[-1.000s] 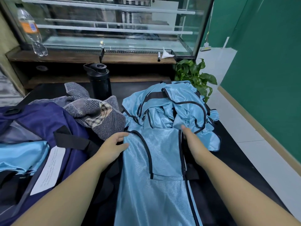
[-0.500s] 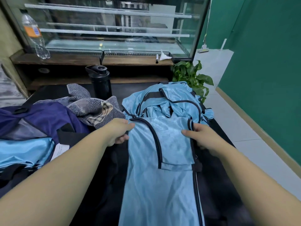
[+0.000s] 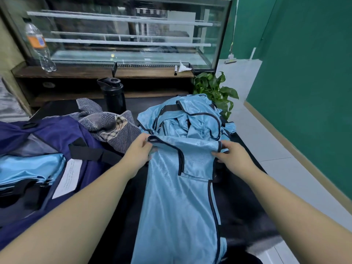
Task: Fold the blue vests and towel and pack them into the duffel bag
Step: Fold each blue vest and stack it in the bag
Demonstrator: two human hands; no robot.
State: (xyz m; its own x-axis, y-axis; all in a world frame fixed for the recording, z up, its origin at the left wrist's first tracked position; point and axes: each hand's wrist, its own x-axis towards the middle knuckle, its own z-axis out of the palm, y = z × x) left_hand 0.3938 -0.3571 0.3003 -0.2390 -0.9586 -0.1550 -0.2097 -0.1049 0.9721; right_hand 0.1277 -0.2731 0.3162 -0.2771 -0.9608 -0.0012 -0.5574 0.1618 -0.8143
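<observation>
A light blue vest (image 3: 177,197) with black trim lies lengthwise on the black table (image 3: 240,202) in front of me. My left hand (image 3: 138,151) pinches its far left corner and my right hand (image 3: 231,156) pinches its far right corner, lifting that far edge off the table. Behind it sits a heap of more blue vests (image 3: 186,119). A grey striped towel (image 3: 112,128) lies crumpled to the left of the heap. The navy duffel bag (image 3: 55,138) stands open at the left with folded blue fabric (image 3: 28,168) inside.
A black bottle (image 3: 113,95) stands behind the towel. A wooden counter with a glass display case (image 3: 122,35) and a clear plastic bottle (image 3: 39,46) runs along the back. A green plant (image 3: 215,90) stands off the table's far right corner, beside white floor and a green wall.
Both hands went from lying beside the vest's far end to pinching its far corners. The far edge has risen off the table and is pulled taut between them.
</observation>
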